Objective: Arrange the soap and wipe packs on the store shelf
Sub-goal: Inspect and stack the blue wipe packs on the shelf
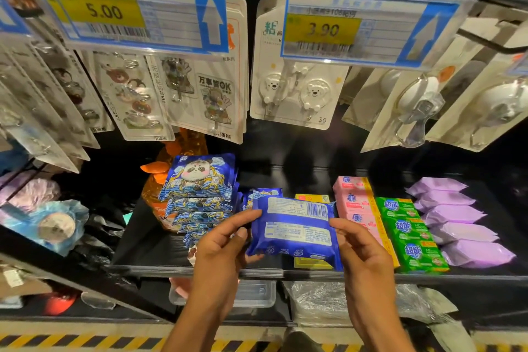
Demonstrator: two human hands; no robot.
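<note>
I hold a blue wipe pack [294, 227] over the front of the black shelf [200, 269], its printed back with a barcode facing me. My left hand [221, 246] pinches its left edge and my right hand [361, 249] pinches its right edge. To the left stands a row of blue panda wipe packs [200, 180]. Yellow soap [313, 263] lies under the held pack. To the right lie pink soap bars [354, 200], green soap bars [411, 234] and a row of purple wipe packs [457, 217].
An orange bottle [160, 177] stands behind the panda packs. Hook packs [297, 94] hang on pegs above the shelf, under price tags [125, 9]. A clear box [251, 294] and bagged goods sit on the lower shelf. Striped floor tape [85, 341] runs below.
</note>
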